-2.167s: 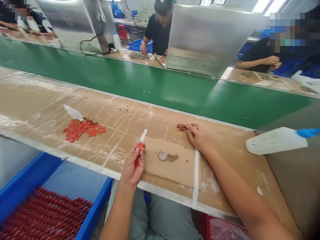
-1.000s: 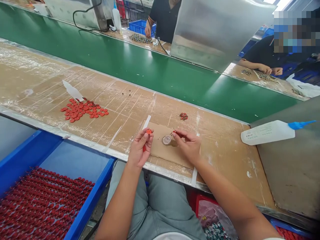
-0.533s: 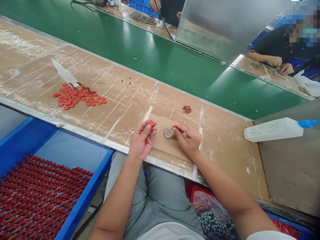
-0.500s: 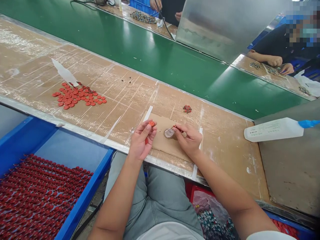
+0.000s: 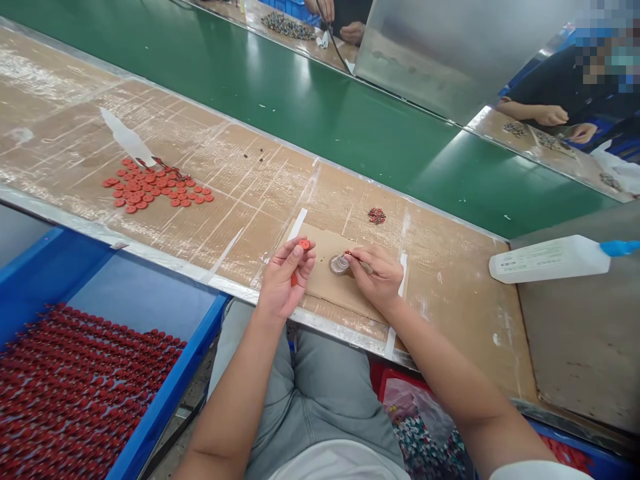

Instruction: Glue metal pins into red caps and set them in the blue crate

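Note:
My left hand [image 5: 283, 277] pinches a red button-like disc [image 5: 305, 245] between thumb and fingertips, its flat face turned up. Another red piece [image 5: 294, 280] shows against the palm, mostly covered by the fingers. Just to the right, my right hand [image 5: 377, 273] is closed on a small red-tipped part [image 5: 347, 253], largely hidden by the fingers. Its tip is over the edge of a small clear round dish [image 5: 339, 266]; whether it touches is unclear. The dish rests on a cardboard sheet [image 5: 327, 297]. Beyond it lies a small heap of red-and-dark parts [image 5: 377, 215].
Red discs [image 5: 135, 193] lie spread at left beside a white strip [image 5: 125, 137]. A blue bin [image 5: 200, 347] holds rows of red pieces. A white bottle [image 5: 550, 259] lies at right. Behind runs a green belt [image 5: 225, 80]; co-workers' hands [image 5: 583, 133] are beyond it.
My hands keep nearly the same pose, the left on the disc and the right at the dish. The view has shifted slightly. Across the belt, a co-worker's hand has come further into sight.

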Tool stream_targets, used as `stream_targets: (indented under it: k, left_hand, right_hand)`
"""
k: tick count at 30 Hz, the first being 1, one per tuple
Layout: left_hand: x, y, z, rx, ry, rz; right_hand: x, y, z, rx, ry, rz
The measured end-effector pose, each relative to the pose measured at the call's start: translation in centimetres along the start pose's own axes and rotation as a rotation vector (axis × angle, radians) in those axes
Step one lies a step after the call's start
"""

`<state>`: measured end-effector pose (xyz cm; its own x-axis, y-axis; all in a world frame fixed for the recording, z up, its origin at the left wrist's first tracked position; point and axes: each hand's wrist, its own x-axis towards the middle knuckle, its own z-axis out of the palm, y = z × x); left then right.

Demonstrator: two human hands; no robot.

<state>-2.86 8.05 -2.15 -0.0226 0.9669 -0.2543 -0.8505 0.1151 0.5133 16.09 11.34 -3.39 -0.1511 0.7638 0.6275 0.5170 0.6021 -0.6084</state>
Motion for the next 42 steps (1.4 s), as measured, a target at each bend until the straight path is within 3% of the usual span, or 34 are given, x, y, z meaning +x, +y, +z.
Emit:
stream_targets:
  k: [8,14,19,27,42]
  left_hand:
    - [0.0,0.1,0.1,-0.006,0.018,0.000]
    - [-0.2,-0.1,0.2,-0.014,0.028,0.003]
    - [-1.5,-1.2,1.1,-0.016,0.033,-0.049]
    - [-3.7,-3.2,2.9,0.013,0.008,-0.215]
    - [-3.6,-3.9,2.9,-0.008,0.031,-0.176]
  right_hand:
    - [0.0,-0.1,0.0,0.015,-0.013,0.041]
    - [-0.1,-0.4,-0.2,0.168,0.118,0.241]
    - [0.1,-2.5,-1.1,0.425,0.198,0.413]
    - [-0.4,-6.3,-1.7,0.507,0.158,0.395]
    - [-1.0,-6.0,-1.3,0.409,0.156,0.308]
